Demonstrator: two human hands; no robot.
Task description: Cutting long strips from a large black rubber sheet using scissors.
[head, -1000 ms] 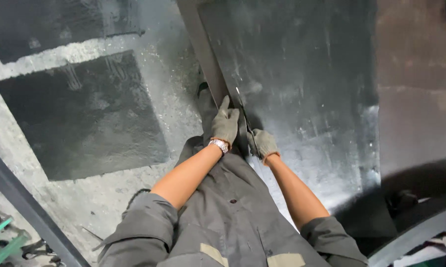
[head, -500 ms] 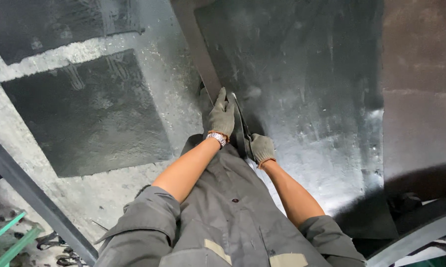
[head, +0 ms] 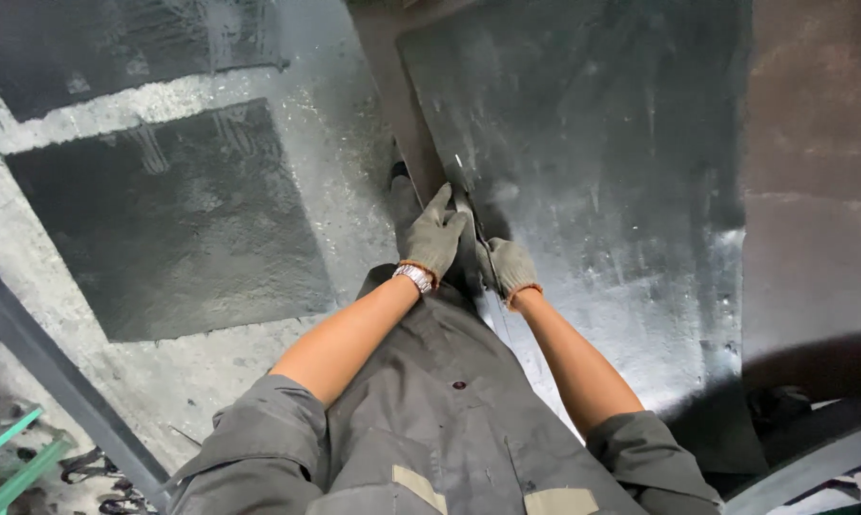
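My left hand (head: 435, 238) and right hand (head: 512, 267) wear knit cloth gloves, grey, matt and grimy. They press on the edge of a large dark sheet (head: 593, 172), which looks like rubber: dull with a faint greasy sheen and pale scuffs. Left of that sheet, the concrete floor (head: 345, 124) is rough and chalky, and a matt black square mat (head: 173, 219) lies on it. My wristwatch (head: 413, 278) is shiny metal. My grey coverall (head: 440, 410) is matt woven cloth.

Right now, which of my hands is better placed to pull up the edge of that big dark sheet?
Probably the right hand: it looks closed on the edge of the dark sheet, while the left hand lies flatter beside it, fingers extended.
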